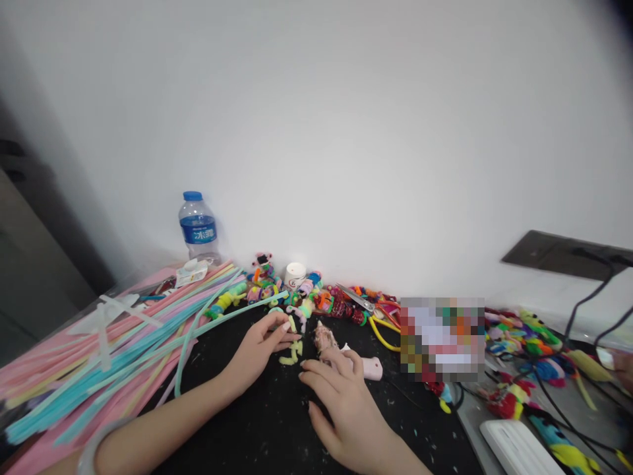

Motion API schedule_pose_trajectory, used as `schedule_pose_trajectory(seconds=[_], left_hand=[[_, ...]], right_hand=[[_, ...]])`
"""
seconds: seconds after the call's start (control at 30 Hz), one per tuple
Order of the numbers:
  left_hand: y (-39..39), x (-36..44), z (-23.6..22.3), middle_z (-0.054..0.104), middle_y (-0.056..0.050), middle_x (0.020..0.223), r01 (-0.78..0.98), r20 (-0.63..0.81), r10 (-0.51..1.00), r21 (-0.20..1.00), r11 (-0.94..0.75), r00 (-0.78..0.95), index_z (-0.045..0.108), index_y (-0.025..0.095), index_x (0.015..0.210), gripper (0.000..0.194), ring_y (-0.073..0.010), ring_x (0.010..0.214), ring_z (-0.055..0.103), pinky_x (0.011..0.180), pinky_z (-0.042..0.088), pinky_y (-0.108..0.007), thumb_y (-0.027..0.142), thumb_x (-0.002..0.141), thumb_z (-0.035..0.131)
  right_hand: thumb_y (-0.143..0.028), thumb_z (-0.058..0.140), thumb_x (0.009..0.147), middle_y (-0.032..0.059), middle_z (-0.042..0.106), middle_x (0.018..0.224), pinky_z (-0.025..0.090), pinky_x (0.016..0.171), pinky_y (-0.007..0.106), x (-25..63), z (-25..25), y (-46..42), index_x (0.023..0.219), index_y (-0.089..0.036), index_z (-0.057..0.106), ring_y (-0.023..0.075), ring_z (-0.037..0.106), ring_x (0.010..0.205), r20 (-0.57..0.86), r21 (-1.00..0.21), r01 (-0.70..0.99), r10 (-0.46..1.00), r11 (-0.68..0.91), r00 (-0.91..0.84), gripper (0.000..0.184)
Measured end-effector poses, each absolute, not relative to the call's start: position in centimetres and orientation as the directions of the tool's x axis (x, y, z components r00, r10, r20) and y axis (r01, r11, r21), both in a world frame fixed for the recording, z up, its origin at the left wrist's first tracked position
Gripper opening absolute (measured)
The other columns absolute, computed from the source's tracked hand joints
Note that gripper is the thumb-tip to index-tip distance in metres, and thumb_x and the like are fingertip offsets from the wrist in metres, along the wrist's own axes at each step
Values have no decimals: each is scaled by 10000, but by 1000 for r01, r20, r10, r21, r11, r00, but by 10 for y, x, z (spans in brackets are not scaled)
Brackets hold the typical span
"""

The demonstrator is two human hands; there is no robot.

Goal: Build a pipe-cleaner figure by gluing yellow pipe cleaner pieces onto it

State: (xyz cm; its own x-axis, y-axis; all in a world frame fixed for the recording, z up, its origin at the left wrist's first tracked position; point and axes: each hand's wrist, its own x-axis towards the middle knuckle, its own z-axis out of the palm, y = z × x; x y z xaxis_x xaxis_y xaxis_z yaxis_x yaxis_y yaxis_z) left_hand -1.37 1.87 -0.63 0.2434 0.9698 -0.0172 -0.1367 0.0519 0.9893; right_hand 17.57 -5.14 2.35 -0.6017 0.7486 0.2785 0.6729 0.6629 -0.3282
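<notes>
Pinched between the thumb and fingers of the left hand (261,344), low and just left of centre in the frame, is a small yellow-green fuzzy piece (291,356), its lower end bent and hanging over a black mat (277,422). Right hand (343,396), lower centre, is palm down with its fingers loosely spread over a pale pink glue gun (372,368); whether they press on it cannot be told. The gun's tip, crusted and brownish, points up the frame, near the left fingertips.

Crowding the lower left is a bundle of pastel fuzzy stems (133,353); one mint stem crosses just above the left hand. Behind the bundle a blue-capped bottle (198,231) stands against the wall. Along the mat's far edge, across mid-frame, lie colourful fuzzy figures (264,290) with a small white tub (295,273) among them. Yellow-handled scissors (384,335) lie open right of centre, beside a pixelated patch that hides what is there. At lower right, black cables (568,323) trail from a wall socket (544,254) across more fuzzy pieces, near a white block (517,447).
</notes>
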Motion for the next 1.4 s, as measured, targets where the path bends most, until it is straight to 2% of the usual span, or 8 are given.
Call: schedule_pose_trajectory(seconds=[0.3,0.5,0.6,0.77,0.9,1.07,1.27,1.4], left_hand=[[17,-12,-6,568,-13,849,-95,-66,956,991,97,287,500,187,890,228,-204,875,641,687,541,-287,400,815,527],[17,-12,-6,589,-19,808,-46,-60,953,996,77,298,505,181,911,226,-191,835,636,643,543,-273,391,828,508],[17,-12,-7,590,-18,805,-43,-50,952,997,66,301,502,180,915,209,-177,808,634,637,538,-264,375,840,494],[17,-12,-7,574,-10,809,-56,-35,952,997,55,305,496,179,909,193,-160,782,623,639,534,-260,362,850,486],[17,-11,-9,556,6,795,-68,-9,938,997,35,345,498,172,887,172,-124,691,613,595,514,-223,340,853,490],[18,-11,-9,523,33,695,-96,36,928,995,-1,371,499,167,877,172,-96,570,576,508,463,-190,337,859,493],[13,-12,-3,556,-1,814,-212,16,900,973,85,436,490,174,872,156,-161,822,615,669,502,-250,328,859,513],[10,-10,-1,549,-6,842,-233,-15,849,959,162,528,491,170,871,156,-192,872,623,678,506,-261,322,855,525]], right_hand=[[-301,482,834,33,470,1305,153,989,525,166,30,-53,1263,-281,419,298,300,1209,153,-306,686,745,660,-649,434],[-333,504,832,39,502,1262,162,972,537,165,29,-53,1267,-289,408,309,308,1192,111,-295,668,719,683,-686,447],[-298,535,825,32,572,1164,181,962,489,165,25,-52,1186,-260,473,276,365,1140,161,-323,640,707,697,-689,368],[-226,581,816,-24,636,833,233,895,397,169,7,-50,827,-212,554,190,476,942,348,-341,603,693,721,-631,33],[-131,576,797,-20,614,759,283,816,355,171,1,-48,769,-188,515,173,488,843,381,-349,611,704,710,-600,89],[-52,485,816,39,617,889,328,802,361,172,10,-50,997,-189,515,196,492,845,387,-365,586,690,724,-612,229],[-32,429,828,39,587,830,397,746,317,176,9,-51,931,-198,507,188,504,796,430,-444,573,725,689,-538,211],[-40,396,823,48,562,782,421,653,300,179,3,-50,866,-195,495,188,512,732,480,-491,604,773,628,-415,188]])
